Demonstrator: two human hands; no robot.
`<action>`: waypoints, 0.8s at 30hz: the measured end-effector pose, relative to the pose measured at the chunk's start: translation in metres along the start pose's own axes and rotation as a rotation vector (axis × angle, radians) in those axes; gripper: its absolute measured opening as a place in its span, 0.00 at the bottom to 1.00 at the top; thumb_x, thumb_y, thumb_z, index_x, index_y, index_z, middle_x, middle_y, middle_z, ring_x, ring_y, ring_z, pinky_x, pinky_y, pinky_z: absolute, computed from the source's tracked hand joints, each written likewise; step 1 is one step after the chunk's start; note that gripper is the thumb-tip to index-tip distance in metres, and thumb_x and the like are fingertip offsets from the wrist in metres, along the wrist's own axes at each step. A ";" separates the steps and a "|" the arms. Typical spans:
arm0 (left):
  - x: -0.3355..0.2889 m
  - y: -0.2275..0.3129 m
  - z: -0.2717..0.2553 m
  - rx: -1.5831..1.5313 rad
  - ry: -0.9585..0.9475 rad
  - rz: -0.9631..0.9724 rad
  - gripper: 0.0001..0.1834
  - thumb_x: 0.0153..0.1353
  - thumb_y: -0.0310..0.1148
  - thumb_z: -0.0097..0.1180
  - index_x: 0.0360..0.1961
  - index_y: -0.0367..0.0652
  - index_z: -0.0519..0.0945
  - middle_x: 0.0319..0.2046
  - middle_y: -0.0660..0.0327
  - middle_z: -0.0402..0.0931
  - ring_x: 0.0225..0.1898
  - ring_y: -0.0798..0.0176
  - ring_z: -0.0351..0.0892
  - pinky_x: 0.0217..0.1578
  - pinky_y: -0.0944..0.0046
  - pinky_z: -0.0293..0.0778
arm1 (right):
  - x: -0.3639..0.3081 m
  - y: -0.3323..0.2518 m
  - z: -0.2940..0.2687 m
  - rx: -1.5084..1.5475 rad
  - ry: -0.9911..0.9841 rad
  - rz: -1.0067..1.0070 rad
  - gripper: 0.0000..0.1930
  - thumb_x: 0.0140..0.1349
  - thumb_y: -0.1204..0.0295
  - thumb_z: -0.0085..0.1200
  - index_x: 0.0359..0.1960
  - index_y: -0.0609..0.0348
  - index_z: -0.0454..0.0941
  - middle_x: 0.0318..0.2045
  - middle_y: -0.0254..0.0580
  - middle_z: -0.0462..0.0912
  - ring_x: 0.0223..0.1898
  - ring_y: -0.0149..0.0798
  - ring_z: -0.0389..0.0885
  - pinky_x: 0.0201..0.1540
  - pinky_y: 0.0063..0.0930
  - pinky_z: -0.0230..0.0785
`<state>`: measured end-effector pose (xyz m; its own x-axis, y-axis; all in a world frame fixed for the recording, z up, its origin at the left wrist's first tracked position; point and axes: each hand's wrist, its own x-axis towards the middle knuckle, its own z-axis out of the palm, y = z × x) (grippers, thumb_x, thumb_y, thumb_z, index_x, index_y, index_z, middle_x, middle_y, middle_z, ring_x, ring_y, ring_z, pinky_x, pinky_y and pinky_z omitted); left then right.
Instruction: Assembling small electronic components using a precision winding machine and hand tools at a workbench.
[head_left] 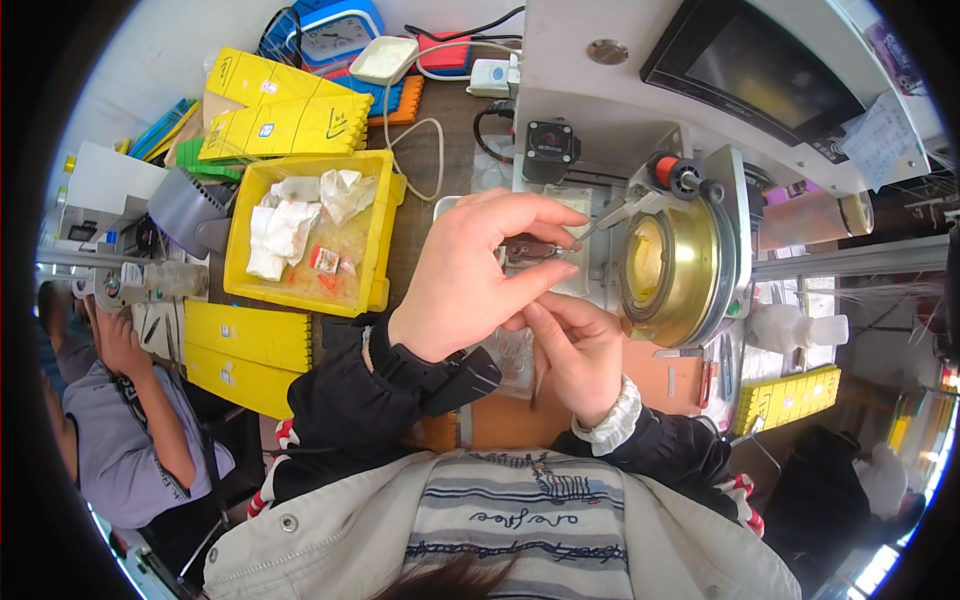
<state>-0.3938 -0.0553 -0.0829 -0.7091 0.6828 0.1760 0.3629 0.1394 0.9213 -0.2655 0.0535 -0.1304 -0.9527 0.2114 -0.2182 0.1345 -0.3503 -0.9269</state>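
My left hand [465,265] is over the bench, its fingers and thumb curled around a small dark brown piece [527,250] with a shiny end. Most of that piece is hidden by the fingers. Just below, my right hand [585,355] is closed, thumb against forefinger, close under my left thumb. What it pinches is too small to name. To the right of both hands stands a brass-coloured round drum [685,270] on a machine. A thin metal arm [605,215] slants down toward my left fingertips.
At left, a yellow bin [385,240] holds crumpled white tissue. Yellow ridged trays [250,345] lie nearby. Above the drum is a red spool [667,172]; a dark screen [750,70] is at upper right. Another person's hand [120,345] shows at far left.
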 end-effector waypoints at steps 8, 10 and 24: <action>0.002 -0.002 0.000 0.004 0.002 0.015 0.20 0.50 0.18 0.66 0.48 0.39 0.82 0.37 0.58 0.84 0.40 0.67 0.84 0.42 0.69 0.76 | 0.003 0.001 0.001 -0.037 -0.004 0.003 0.13 0.72 0.72 0.52 0.51 0.68 0.79 0.35 0.40 0.87 0.22 0.19 0.73 0.22 0.13 0.67; 0.001 0.001 0.000 -0.018 0.005 -0.007 0.20 0.51 0.18 0.65 0.48 0.39 0.82 0.37 0.58 0.84 0.39 0.68 0.84 0.41 0.69 0.76 | 0.003 -0.001 0.001 -0.060 0.001 0.001 0.13 0.72 0.72 0.52 0.51 0.68 0.79 0.35 0.40 0.87 0.21 0.19 0.72 0.22 0.13 0.67; 0.006 -0.007 -0.004 -0.084 -0.033 0.042 0.20 0.53 0.19 0.64 0.49 0.40 0.83 0.35 0.60 0.83 0.33 0.71 0.80 0.37 0.71 0.76 | 0.001 -0.002 -0.001 -0.016 0.006 0.006 0.12 0.73 0.72 0.50 0.52 0.66 0.78 0.33 0.39 0.85 0.18 0.18 0.66 0.21 0.12 0.60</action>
<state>-0.4032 -0.0550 -0.0873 -0.6738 0.7101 0.2044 0.3385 0.0507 0.9396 -0.2668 0.0550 -0.1293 -0.9502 0.2146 -0.2259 0.1449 -0.3374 -0.9301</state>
